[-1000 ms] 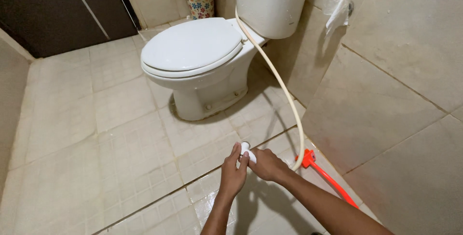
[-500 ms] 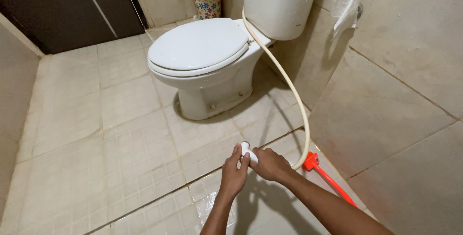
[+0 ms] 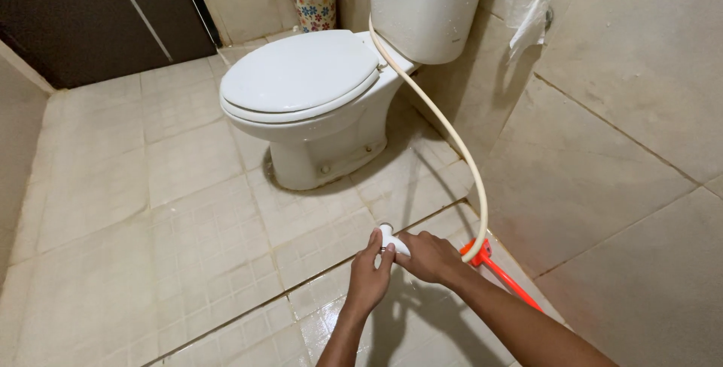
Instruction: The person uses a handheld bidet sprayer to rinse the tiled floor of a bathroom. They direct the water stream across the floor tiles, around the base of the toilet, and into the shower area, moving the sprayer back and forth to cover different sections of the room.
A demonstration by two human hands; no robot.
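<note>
My right hand grips the body of a white hand sprayer low over the wet floor tiles. My left hand pinches the sprayer's head from the near side. A cream hose runs from the sprayer in an arc up behind the white toilet, whose lid is shut. An orange piece lies on the floor just right of my right wrist.
The toilet tank stands against the right tiled wall, with a toilet paper roll beside it. A floral bin sits in the far corner. A dark door is at the upper left.
The view has shifted slightly, so the toilet sits a little further right. Both hands stay on the sprayer in the same place.
</note>
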